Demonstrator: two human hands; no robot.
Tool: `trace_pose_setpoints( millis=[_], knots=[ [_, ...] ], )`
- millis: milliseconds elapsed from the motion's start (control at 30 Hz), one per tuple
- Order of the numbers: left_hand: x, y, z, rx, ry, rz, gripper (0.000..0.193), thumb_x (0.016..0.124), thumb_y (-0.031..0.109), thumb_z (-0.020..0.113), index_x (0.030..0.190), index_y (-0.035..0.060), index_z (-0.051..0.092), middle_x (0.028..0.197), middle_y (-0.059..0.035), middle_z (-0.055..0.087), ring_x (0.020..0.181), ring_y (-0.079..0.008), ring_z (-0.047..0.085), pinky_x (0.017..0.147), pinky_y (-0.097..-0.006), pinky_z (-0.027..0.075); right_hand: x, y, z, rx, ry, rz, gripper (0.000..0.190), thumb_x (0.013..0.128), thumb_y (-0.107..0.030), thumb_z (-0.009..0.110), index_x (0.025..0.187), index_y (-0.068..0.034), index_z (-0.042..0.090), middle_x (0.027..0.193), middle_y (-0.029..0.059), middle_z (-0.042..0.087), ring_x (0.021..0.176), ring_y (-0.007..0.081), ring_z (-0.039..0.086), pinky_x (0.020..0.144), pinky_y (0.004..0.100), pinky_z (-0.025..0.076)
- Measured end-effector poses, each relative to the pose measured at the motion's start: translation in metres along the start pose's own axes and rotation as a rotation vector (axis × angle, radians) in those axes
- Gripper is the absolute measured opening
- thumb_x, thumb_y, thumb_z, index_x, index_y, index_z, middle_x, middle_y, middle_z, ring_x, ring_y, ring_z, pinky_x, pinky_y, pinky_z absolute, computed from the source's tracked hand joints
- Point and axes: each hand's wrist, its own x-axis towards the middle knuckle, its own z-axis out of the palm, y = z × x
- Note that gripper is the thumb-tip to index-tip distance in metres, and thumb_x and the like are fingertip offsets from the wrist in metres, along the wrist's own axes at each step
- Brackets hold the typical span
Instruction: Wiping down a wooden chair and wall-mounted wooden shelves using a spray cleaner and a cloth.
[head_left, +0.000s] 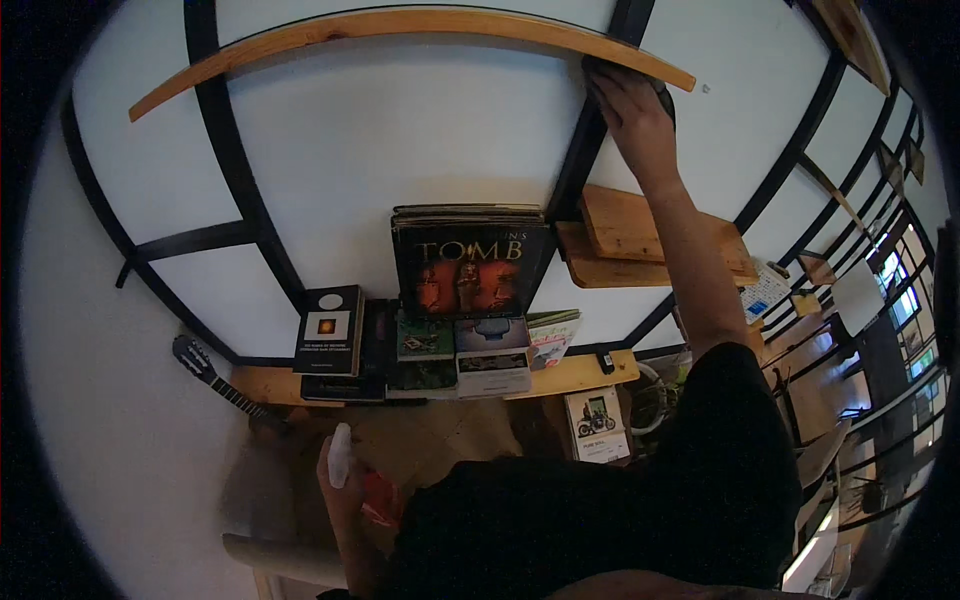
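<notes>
My right hand (634, 105) is raised to the underside of a wooden wall shelf (420, 22), near its right end. It holds a dark item, probably a cloth (666, 101), against the black upright beam (581, 150); the fingertips are partly hidden by shadow. Low at the left, my left hand (337, 476) grips what looks like a spray bottle with a white head (341, 454). Something red (382, 499) shows beside that hand, and whether it belongs to the bottle I cannot tell. Below the shelf, a large dark book (469, 262) stands upright against the white wall.
Stacked books (330, 330) fill much of the low wooden ledge (574, 375). Two wooden boards (615, 255) jut out under my right forearm. A guitar headstock (196, 360) leans at the left wall. Further right are a potted plant (679, 386) and a motorcycle book (598, 425).
</notes>
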Motion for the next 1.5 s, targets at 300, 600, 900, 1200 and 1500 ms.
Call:
trace_pose_setpoints(
  millis=[300,600,900,1200,1500],
  knots=[
    [0.01,0.008,0.007,-0.115,-0.064,-0.058,0.038,0.099,0.017,0.056,0.132,-0.0037,0.055,0.113,-0.0137,0.065,0.102,-0.0222,0.064,0.086,-0.0361,0.052,-0.065,-0.02,0.013,-0.101,-0.614,-0.334,0.04,0.083,-0.002,0.062,0.123,-0.007,0.067,0.124,0.0096,0.066,0.121,0.03,0.057,0.107,0.0395,0.047],
    [0.0,0.007,0.028,-0.147,0.013,-0.013,0.039,0.097,0.021,0.058,0.128,-0.0027,0.058,0.11,-0.0125,0.066,0.099,-0.0221,0.065,0.084,-0.0337,0.051,-0.089,-0.002,0.006,-0.077,-0.555,-0.467,0.04,0.084,-0.004,0.062,0.123,-0.012,0.068,0.122,0.0051,0.065,0.12,0.0256,0.058,0.101,0.0382,0.051],
    [-0.019,0.023,0.054,-0.243,-0.071,-0.169,0.036,0.096,0.02,0.06,0.125,-0.0016,0.06,0.107,-0.0098,0.067,0.093,-0.0176,0.066,0.078,-0.0312,0.052,-0.026,0.059,-0.016,0.001,-0.13,0.003,0.04,0.08,-0.004,0.068,0.118,-0.012,0.069,0.121,0.0064,0.063,0.117,0.0315,0.057,0.096,0.0396,0.053],
    [-0.013,0.043,0.109,-0.352,-0.141,-0.164,0.034,0.095,0.011,0.059,0.128,-0.0003,0.058,0.105,-0.0109,0.067,0.085,-0.0156,0.067,0.073,-0.0321,0.054,-0.082,0.07,0.008,0.164,-0.436,-0.52,0.038,0.083,-0.004,0.068,0.118,-0.017,0.07,0.122,0.0025,0.063,0.118,0.0255,0.056,0.102,0.0369,0.051],
    [-0.04,0.059,0.15,-0.199,-0.024,-0.074,0.033,0.094,0.003,0.055,0.126,-0.001,0.059,0.108,-0.0112,0.066,0.084,-0.0176,0.067,0.074,-0.0331,0.055,-0.027,0.144,-0.012,0.422,0.052,0.211,0.036,0.087,-0.005,0.073,0.121,-0.013,0.066,0.126,0.0105,0.058,0.115,0.0299,0.063,0.097,0.0393,0.056]
  ],
)
